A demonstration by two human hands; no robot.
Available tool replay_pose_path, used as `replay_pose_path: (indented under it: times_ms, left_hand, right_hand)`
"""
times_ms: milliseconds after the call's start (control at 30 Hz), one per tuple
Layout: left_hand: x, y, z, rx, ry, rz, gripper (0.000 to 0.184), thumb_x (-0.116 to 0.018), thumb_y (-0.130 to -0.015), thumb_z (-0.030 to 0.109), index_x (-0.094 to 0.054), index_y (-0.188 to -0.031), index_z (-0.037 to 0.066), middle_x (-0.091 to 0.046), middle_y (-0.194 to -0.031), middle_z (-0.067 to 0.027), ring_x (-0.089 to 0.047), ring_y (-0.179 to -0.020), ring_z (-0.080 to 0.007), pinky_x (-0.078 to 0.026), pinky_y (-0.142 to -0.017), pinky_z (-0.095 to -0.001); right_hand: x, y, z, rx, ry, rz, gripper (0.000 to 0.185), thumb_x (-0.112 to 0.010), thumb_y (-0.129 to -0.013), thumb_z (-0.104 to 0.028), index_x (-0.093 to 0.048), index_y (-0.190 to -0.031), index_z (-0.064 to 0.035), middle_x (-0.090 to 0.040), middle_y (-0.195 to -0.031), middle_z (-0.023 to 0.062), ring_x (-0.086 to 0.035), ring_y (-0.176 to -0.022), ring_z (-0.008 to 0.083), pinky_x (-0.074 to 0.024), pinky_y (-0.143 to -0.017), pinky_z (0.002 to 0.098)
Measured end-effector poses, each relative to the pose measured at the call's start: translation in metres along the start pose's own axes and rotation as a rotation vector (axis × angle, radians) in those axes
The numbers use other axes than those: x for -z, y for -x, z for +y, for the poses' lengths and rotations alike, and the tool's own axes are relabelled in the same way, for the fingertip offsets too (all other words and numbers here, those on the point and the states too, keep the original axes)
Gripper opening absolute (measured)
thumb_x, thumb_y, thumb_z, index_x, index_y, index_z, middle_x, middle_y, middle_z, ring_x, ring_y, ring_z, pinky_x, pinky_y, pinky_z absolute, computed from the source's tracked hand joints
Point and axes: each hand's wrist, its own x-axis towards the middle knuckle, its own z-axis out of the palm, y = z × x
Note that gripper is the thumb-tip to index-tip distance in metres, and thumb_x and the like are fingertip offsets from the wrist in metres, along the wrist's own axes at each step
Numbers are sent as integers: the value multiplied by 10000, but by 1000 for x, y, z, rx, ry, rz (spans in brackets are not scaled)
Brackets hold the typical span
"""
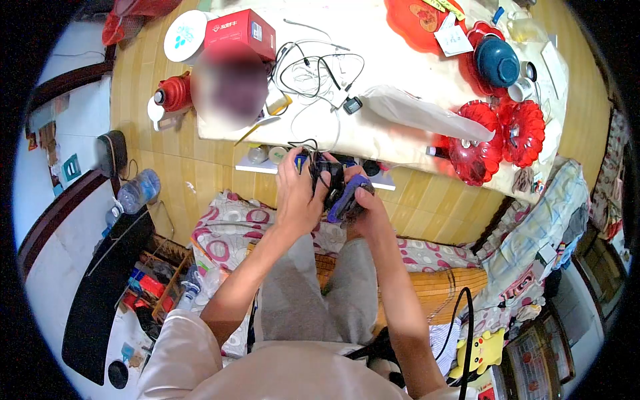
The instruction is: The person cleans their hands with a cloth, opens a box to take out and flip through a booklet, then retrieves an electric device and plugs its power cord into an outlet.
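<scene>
Above my lap, just off the near edge of the table, my left hand point(301, 190) has its fingers wrapped round a bundle of black cable point(325, 175). My right hand point(369, 205) grips a dark purple object point(348, 199) with a fuzzy dark side, close against the black bundle. What the purple object is, I cannot make out. Both hands are close together, and fingers hide part of each thing. Behind them on the table lie loose black and white cables point(313, 70) and a small black device point(352, 105).
On the table point(393, 67) are a red box point(243, 30), a white round lid point(187, 37), red bowls point(475, 143), a blue bowl point(497, 61) and a white plastic bag point(420, 113). A drawer-like shelf point(383, 179) shows under its edge. A red flask point(175, 93) stands left.
</scene>
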Motion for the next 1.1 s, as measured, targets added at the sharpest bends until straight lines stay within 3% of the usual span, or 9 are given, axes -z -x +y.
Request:
replay_pose_path:
  times_ms: [133,333,467,533,600,633,700,800,1100]
  left_hand:
    - [-1,1,6,-71,381,-128,468,-529,-965,252,-458,-1261,-103,-423,-1290,-340,-422,-1174,-505,-318,-1051,-523]
    - [0,0,4,12,518,-466,784,-650,-900,365,-323,-1441,-99,-319,-1472,-330,-332,-1382,-420,-279,-1145,-385]
    - [13,-27,-13,-233,534,-585,649,-683,-878,314,-475,-1367,-58,-479,-1406,-238,-485,-1293,-335,-402,-1060,-393]
    - [5,-50,-36,213,1084,-770,470,-666,-894,245,-577,-1249,-50,-588,-1304,-189,-572,-1201,-280,-480,-963,-355]
    - [13,-81,0,254,405,-478,312,-646,-879,126,-632,-1146,-35,-666,-1161,-153,-636,-1087,-274,-529,-873,-342]
    - [-2,-89,-3,253,405,-478,312,-646,-879,126,-632,-1146,-35,-666,-1161,-153,-636,-1087,-274,-529,-873,-342]
    - [-35,-106,-11,-183,69,-71,296,-636,-853,117,-645,-1138,36,-639,-1132,-174,-623,-1038,-317,-529,-850,-379]
    - [-65,-129,0,-282,-46,71,256,-637,-812,89,-649,-1060,25,-615,-1056,-180,-589,-1007,-363,-527,-824,-410]
    - [-85,-145,-4,-312,-665,-83,198,-649,-737,87,-656,-929,38,-628,-1003,-133,-577,-1012,-285,-518,-792,-407]
  right_hand:
    - [7,16,-12,-22,108,-27,578,-791,-705,-474,-527,-1079,-122,-453,-1407,105,-504,-1147,220,-463,-900,345]
    - [53,31,-11,76,97,83,709,-731,-674,-638,-527,-1071,-88,-522,-1021,19,-497,-978,178,-467,-819,339]
    - [62,44,-22,116,-133,-141,613,-687,-735,-670,-482,-888,-113,-563,-1184,191,-522,-1129,338,-466,-920,418]
    - [54,50,-29,123,-218,-153,612,-688,-736,-674,-483,-888,-117,-550,-1214,218,-514,-1142,368,-465,-916,462]
    - [48,58,-34,129,-384,-173,611,-690,-736,-680,-485,-887,-125,-525,-1274,272,-497,-1168,427,-462,-909,550]
    - [78,63,-21,140,-381,-101,607,-681,-745,-685,-484,-887,-128,-524,-1274,272,-499,-1161,436,-453,-907,577]
    - [96,62,-20,125,-305,-113,600,-678,-748,-682,-487,-883,-129,-520,-1279,271,-491,-1169,436,-443,-914,589]
    - [105,62,-19,101,-216,-91,590,-672,-756,-677,-493,-886,-130,-505,-1291,279,-475,-1191,440,-426,-926,604]
    - [69,50,-31,4,-224,-167,536,-656,-784,-655,-578,-948,-151,-458,-1359,255,-429,-1254,426,-407,-939,567]
